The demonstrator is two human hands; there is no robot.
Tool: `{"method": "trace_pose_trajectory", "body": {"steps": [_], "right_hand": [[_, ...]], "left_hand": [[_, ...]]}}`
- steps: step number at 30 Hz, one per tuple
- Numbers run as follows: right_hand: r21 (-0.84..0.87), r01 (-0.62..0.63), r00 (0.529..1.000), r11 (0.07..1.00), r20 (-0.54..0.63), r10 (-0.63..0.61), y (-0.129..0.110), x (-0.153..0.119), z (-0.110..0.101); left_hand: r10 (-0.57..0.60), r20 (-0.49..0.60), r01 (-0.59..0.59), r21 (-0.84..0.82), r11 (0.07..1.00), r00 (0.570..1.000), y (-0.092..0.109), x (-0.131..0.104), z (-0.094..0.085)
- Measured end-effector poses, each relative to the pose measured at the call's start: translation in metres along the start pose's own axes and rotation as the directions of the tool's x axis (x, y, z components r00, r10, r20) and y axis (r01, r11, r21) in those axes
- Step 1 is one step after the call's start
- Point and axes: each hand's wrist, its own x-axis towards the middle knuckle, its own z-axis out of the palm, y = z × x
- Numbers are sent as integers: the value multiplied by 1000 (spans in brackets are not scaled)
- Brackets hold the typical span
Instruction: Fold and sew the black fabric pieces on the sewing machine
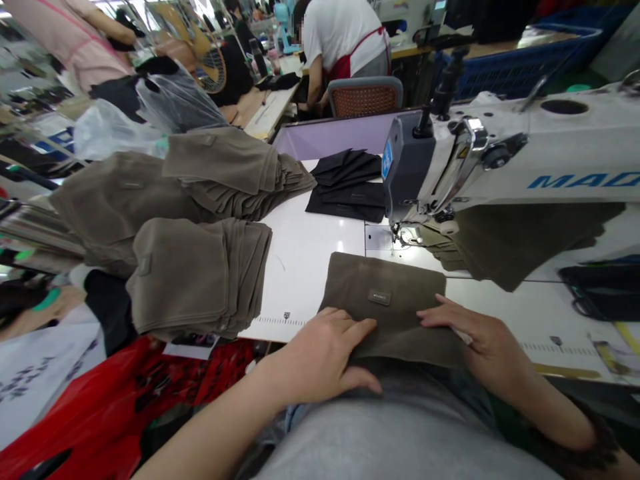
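Observation:
An olive-brown fabric panel with a small label patch lies at the front edge of the sewing table, its near edge hanging toward my body. My left hand rests on the panel's left side, thumb held apart from the fingers. At the right edge, my right hand grips the panel, index finger on top; a small whitish bit shows under the palm, too hidden to name. Beyond the panel is the sewing machine's needle area, with its lamp lit.
Stacks of similar brown pieces stand at left. Black fabric pieces lie behind the needle. More olive fabric sits under the machine arm. A red plastic bag is lower left. A person in white bends beyond a chair.

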Motion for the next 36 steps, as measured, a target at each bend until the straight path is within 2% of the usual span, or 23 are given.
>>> {"method": "trace_pose_trajectory", "body": {"steps": [2,4,6,8,10,12,14,16,18,20,22,24,28,30,36], "right_hand": [[118,-150,988,982,-11,152,9,-10,-7],[205,-276,957,939,-28,288,14,-15,-12],[228,-334,931,914,-73,359,14,-15,-14],[166,-379,901,910,-156,404,11,-10,-14],[47,-464,857,884,-230,462,9,-4,-11],[-52,-554,810,831,-265,524,10,1,-8],[-87,-609,777,788,-262,572,13,2,-4],[-83,-645,750,759,-259,609,17,1,0],[-72,-676,721,733,-268,639,18,1,4],[-81,-699,698,710,-296,653,15,1,6],[-118,-712,685,693,-336,647,11,3,6],[-172,-698,700,696,-369,611,7,5,5],[-266,-560,821,785,-304,483,8,6,2],[-301,-503,860,810,-270,434,12,4,0],[-357,-458,889,814,-206,409,18,0,-2]], "left_hand": [[69,-10,-70,-116,991,998,-16,-12,-5],[92,-31,-96,-209,973,995,-32,-18,-5],[69,-97,-94,-285,954,993,-43,-16,0],[-17,-211,-64,-369,927,977,-48,-7,8],[-182,-288,34,-453,891,940,-48,6,15],[-363,-294,186,-492,851,884,-46,17,21],[-485,-296,297,-503,812,823,-45,25,23],[-551,-309,336,-538,773,775,-44,29,24],[-593,-307,358,-566,743,745,-45,30,24],[-612,-316,391,-542,743,725,-45,31,25],[-596,-351,408,-480,776,722,-46,31,28],[-565,-398,404,-420,812,723,-46,31,31],[-501,-456,376,-340,862,735,-46,31,36],[-464,-477,351,-311,883,746,-46,31,37],[-349,-540,270,-222,937,766,-49,33,38]]}}
